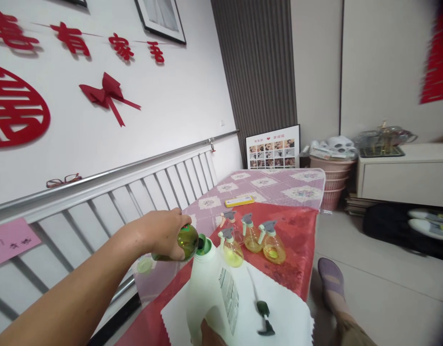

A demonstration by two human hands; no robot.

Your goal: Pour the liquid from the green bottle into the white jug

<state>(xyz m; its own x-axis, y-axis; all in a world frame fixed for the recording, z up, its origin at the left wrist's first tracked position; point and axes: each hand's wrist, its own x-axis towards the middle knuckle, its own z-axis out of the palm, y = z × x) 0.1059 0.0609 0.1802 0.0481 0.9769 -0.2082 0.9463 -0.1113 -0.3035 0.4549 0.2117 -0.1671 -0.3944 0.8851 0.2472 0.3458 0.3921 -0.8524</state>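
My left hand (164, 233) is wrapped round a green see-through bottle (188, 241), which lies tipped on its side in the air. The bottle's dark neck meets the green-rimmed mouth of a large white jug (207, 288). At the bottom edge, part of my right hand (211, 335) shows, closed round the jug's handle. The jug stands over a white mat with a scalloped edge (286, 302). On that mat lies a dark green pump head (264, 312) with its tube. Behind the jug stand several clear spray bottles (274, 247), some holding yellow liquid.
A red cloth (297, 226) and a patterned pink tablecloth (239, 185) cover the table. Farther back lies a yellow box (239, 201). A white railing (164, 182) runs along the left wall. Stacked pink baskets (331, 185) and a white cabinet (405, 175) stand beyond the table.
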